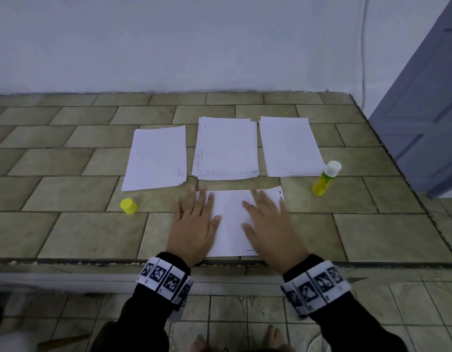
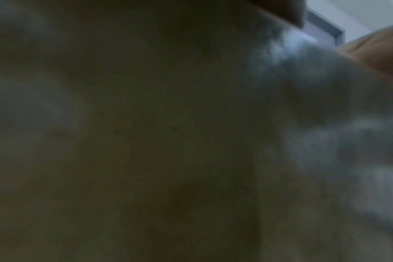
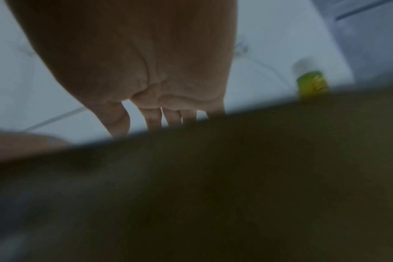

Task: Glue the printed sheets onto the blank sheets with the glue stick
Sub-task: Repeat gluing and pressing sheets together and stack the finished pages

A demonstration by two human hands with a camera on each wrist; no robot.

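A white sheet (image 1: pixel 232 224) lies near the front edge of the tiled ledge. My left hand (image 1: pixel 194 219) presses flat on its left edge with spread fingers. On the sheet's right half my right hand (image 1: pixel 268 219) lies flat too, and its straight fingers (image 3: pixel 153 118) show in the right wrist view. The uncapped glue stick (image 1: pixel 325 179), yellow with a white top, stands to the right; it appears blurred as the glue stick (image 3: pixel 312 85) from the right wrist. Its yellow cap (image 1: pixel 128 206) stands at the left. The left wrist view is dark and blurred.
Three paper piles lie behind: a left pile (image 1: pixel 156 158), a middle stack with print along its edges (image 1: pixel 226 148), and a right stack (image 1: pixel 289 146). A white wall rises behind the ledge (image 1: pixel 67 232). A grey-blue door (image 1: pixel 423 110) stands at the right. Tiled floor lies below.
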